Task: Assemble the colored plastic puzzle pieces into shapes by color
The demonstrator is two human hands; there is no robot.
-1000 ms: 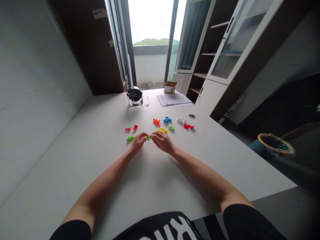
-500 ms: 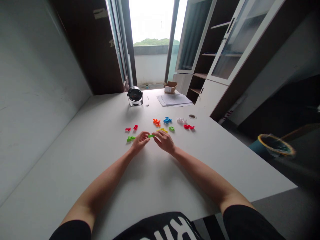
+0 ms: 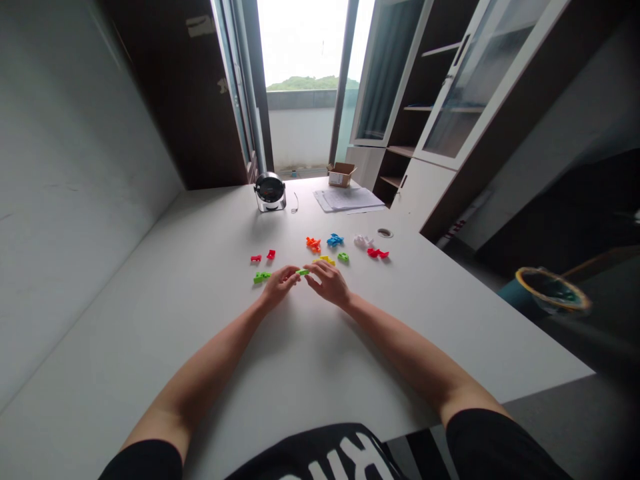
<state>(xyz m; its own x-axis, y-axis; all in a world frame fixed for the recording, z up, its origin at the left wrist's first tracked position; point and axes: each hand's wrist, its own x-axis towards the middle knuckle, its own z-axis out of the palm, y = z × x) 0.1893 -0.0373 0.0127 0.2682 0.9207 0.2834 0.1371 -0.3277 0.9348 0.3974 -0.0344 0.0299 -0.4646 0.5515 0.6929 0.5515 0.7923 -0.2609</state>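
Note:
Between my two hands a small green piece (image 3: 303,272) is pinched above the white table (image 3: 200,267). The fingers of my left hand (image 3: 281,283) close on its left end, and those of my right hand (image 3: 327,281) on its right end. Green pieces (image 3: 261,277) lie just left of my left hand. Yellow pieces (image 3: 325,260) sit behind my right hand, partly hidden by it. Farther back are orange pieces (image 3: 313,245), blue pieces (image 3: 335,240), another green piece (image 3: 343,257), white pieces (image 3: 363,241) and red pieces (image 3: 377,254). Two small red pieces (image 3: 271,255) rest at the left.
A round black device on a stand (image 3: 270,191) is at the table's back, with a thin cable (image 3: 295,203) beside it. Papers (image 3: 349,199) and an open cardboard box (image 3: 341,175) are at the back right. A bin (image 3: 550,291) stands beyond the right edge.
The green piece between my fingers has turned a little. Both hands are in nearly the same place.

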